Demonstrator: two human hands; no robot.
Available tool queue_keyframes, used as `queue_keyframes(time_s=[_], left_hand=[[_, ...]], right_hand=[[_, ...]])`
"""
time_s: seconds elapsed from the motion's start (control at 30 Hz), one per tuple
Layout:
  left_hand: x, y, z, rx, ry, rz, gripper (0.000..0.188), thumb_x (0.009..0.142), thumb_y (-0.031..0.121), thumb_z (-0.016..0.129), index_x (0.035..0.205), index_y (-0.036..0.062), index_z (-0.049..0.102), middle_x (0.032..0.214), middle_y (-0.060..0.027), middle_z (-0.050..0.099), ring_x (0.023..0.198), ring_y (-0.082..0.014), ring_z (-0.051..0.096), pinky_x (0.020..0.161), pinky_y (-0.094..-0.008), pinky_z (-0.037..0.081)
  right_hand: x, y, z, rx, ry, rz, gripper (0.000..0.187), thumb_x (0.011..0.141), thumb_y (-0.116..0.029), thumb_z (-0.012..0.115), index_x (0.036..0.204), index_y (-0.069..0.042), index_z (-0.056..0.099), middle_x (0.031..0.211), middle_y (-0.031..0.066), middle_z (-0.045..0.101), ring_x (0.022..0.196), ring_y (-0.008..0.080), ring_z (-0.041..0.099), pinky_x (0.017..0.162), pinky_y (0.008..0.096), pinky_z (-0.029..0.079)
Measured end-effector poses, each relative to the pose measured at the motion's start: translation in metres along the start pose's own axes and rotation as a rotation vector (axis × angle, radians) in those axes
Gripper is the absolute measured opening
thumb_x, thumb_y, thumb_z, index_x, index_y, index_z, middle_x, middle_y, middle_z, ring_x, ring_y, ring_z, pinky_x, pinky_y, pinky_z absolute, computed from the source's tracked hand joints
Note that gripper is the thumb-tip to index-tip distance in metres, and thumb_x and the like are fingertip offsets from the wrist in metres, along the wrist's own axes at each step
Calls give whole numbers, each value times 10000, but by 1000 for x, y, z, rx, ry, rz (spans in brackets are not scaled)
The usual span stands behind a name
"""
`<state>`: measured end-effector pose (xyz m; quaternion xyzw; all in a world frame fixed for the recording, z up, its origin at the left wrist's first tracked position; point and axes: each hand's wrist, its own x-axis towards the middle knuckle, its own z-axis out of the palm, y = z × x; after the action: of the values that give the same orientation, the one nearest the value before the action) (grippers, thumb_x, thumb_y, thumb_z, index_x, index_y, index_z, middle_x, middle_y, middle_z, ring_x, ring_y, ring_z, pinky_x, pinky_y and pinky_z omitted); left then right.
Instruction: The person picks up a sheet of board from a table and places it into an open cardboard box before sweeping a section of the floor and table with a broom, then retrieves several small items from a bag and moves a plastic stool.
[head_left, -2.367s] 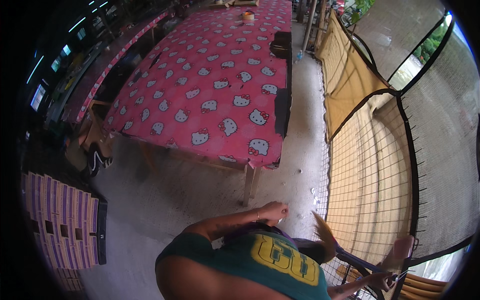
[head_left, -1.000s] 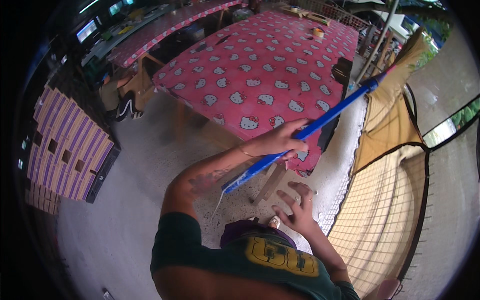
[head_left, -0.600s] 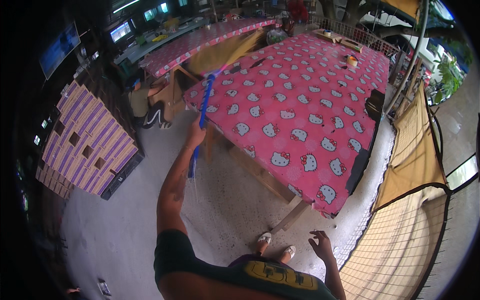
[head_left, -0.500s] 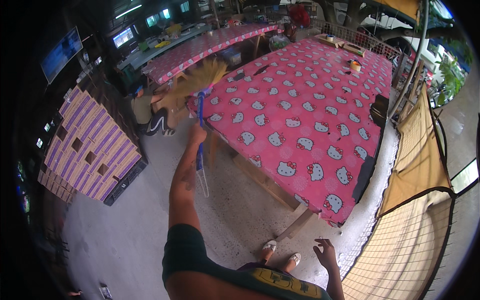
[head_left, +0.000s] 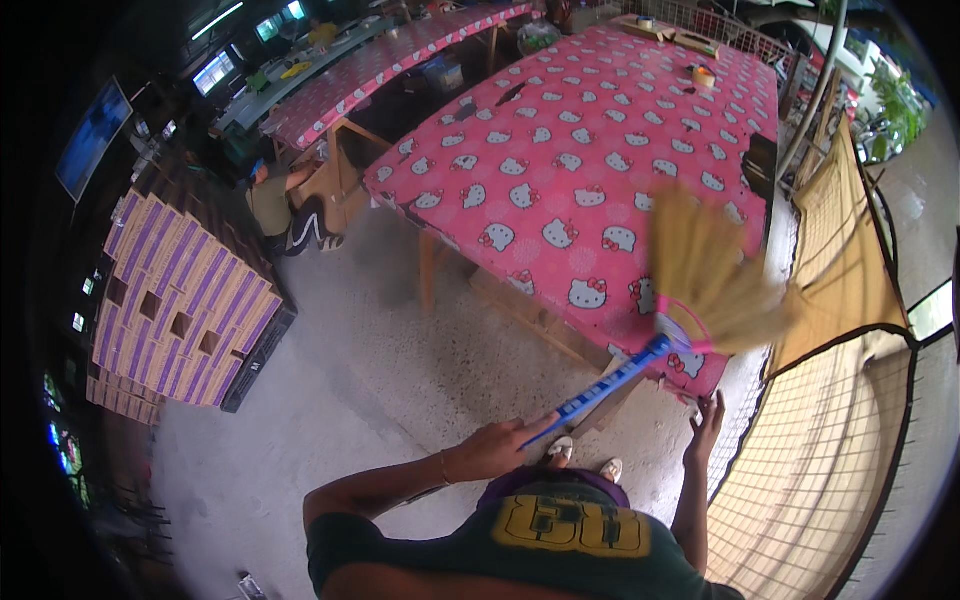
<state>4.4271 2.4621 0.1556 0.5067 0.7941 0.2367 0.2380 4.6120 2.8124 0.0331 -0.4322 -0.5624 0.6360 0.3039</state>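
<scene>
My left hand [head_left: 488,450] is wrapped round the blue handle of a soft straw broom [head_left: 690,275]. The broom slants up to the right, with its fan of tan bristles, bound in pink, over the near right part of the large table [head_left: 560,170]. That table wears a pink cover printed with white cat faces. Motion blurs the bristles, so I cannot tell whether they touch the cover. Fingers apart and holding nothing, my right hand [head_left: 707,428] is beside the table's near corner; whether it touches the cover cannot be made out.
Stacked cartons [head_left: 185,300] stand on a black pallet at the left. A person [head_left: 275,205] crouches by a second pink-covered table [head_left: 345,80]. A roll of tape [head_left: 704,76] lies on the large table's far end. Tan netting [head_left: 815,420] hangs along the right.
The broom has swung from the table's left corner to its near right end, following my left hand inward. My right hand has risen slightly toward the near corner. The view has shifted too.
</scene>
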Motion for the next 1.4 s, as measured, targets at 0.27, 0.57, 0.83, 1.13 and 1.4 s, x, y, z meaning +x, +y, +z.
queue_keyframes(time_s=[0.27, 0.57, 0.83, 1.13, 1.4], left_hand=[[5, 21, -110, -150, 462, 48, 669, 856, 23, 632, 1478, 135, 413, 938, -186, 651, 699, -226, 628, 660, -380, 519], [57, -194, -139, 243, 682, -544, 751, 788, 34, 610, 1491, 114, 359, 757, -222, 629, 655, -338, 629, 633, -415, 502], [-18, 33, 95, 135, 194, -285, 835, 788, 81, 609, 1540, 188, 263, 813, -188, 569, 659, -359, 614, 609, -475, 524], [84, 158, 61, 69, 268, -51, 698, 808, 51, 659, 1462, 164, 440, 876, -178, 624, 699, -298, 651, 643, -394, 539], [253, -9, -38, 180, 1042, -285, 586, 838, 90, 615, 1389, -27, 452, 1148, -277, 629, 1020, -358, 654, 830, -409, 506]], right_hand=[[-13, -67, 16, 70, 101, -352, 585, 1045, -462, 332, 1482, -75, 297, 1419, 199, 400, 1251, 307, 498, 1014, 428, 420], [-23, -23, -55, 59, 170, -212, 327, 994, -262, 529, 1202, -13, 572, 1145, 90, 600, 977, 173, 609, 835, 326, 491], [25, 34, -148, 226, 311, 83, 354, 960, -278, 550, 1255, -84, 553, 1188, 72, 568, 1057, 201, 575, 893, 384, 458], [96, -5, -200, 448, 92, 38, 559, 1008, -499, 406, 1403, -105, 437, 1332, 115, 513, 1178, 253, 555, 983, 451, 424], [84, 17, -303, 239, 226, 137, 383, 945, -321, 594, 1261, -108, 558, 1146, 45, 603, 1027, 180, 593, 858, 350, 462]])
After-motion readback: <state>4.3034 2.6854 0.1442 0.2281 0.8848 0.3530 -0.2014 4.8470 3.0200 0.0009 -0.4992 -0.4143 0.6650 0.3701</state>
